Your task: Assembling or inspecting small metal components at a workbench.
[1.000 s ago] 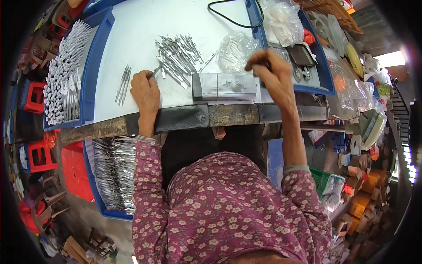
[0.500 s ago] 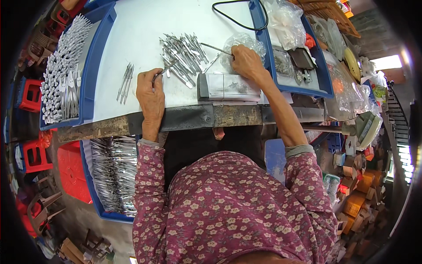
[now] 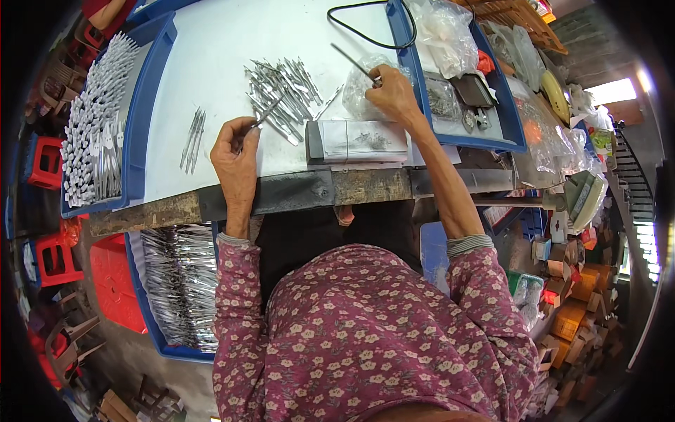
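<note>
My left hand (image 3: 235,156) is closed at the table's near side, pinching a slim silvery metal piece (image 3: 270,110) that points toward the pile. In my right hand (image 3: 395,95) is a thin dark rod (image 3: 349,59), its free end slanting away to the far left. That hand is beside a crumpled clear plastic bag (image 3: 357,97). Between the hands lies a loose pile of slim metal pieces (image 3: 281,88). Several similar pieces (image 3: 193,141) lie together left of my left hand. Nearer me stands a dark-ended block wrapped in white paper (image 3: 362,141), with small dark bits on top.
A blue tray (image 3: 151,105) of pale-ended pieces stands at the left. Another blue tray (image 3: 485,144) at the right holds bags and small items. A black cord loop (image 3: 365,5) lies at the back. Below the table edge, a blue bin (image 3: 176,350) holds many metal pieces.
The dark rod in my right hand has swung from pointing left at the pile to slanting up and away. My left hand still grips its piece, with its fingers shifted slightly. The view has shifted slightly.
</note>
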A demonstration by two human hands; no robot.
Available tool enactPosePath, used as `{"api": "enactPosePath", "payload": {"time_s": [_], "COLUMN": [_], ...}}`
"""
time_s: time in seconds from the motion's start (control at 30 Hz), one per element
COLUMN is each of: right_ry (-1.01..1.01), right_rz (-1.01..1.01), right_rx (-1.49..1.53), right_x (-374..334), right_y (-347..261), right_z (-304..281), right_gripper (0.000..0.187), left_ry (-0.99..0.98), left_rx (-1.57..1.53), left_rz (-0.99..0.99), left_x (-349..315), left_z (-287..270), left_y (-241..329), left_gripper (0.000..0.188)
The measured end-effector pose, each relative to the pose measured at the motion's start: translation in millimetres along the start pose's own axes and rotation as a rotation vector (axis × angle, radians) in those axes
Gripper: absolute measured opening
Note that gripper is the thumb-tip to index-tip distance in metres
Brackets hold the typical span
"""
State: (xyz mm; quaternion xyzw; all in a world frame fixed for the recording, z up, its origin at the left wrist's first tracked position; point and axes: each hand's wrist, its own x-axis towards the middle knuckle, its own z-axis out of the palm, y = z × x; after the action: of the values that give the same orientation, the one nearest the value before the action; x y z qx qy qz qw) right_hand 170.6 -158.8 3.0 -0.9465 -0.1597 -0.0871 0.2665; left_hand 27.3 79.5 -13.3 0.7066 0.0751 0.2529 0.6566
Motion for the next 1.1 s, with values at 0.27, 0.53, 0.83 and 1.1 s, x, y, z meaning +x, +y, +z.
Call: {"api": "enactPosePath", "payload": {"time_s": [0.27,0.53,0.83,1.1], "right_ry": [0.001,0.003,-0.130,0.080], "right_rz": [0.195,0.204,0.086,-0.051], "right_rx": [0.319,0.518,0.906,0.686], "right_x": [-6,-17,-32,-31], "right_y": [1,-8,-33,-23], "right_z": [-6,-18,-53,-59], "right_gripper": [0.023,0.016,0.031,0.028], "left_ry": [-0.161,-0.240,-0.373,-0.433], "left_rx": [-0.053,0.063,0.150,0.113], "left_rz": [-0.081,0.051,0.144,0.110], "left_x": [-14,-22,-24,-28], "left_z": [22,38,46,53], "left_y": [30,42,55,56], "left_gripper": [0.015,0.014,0.012,0.013]}}
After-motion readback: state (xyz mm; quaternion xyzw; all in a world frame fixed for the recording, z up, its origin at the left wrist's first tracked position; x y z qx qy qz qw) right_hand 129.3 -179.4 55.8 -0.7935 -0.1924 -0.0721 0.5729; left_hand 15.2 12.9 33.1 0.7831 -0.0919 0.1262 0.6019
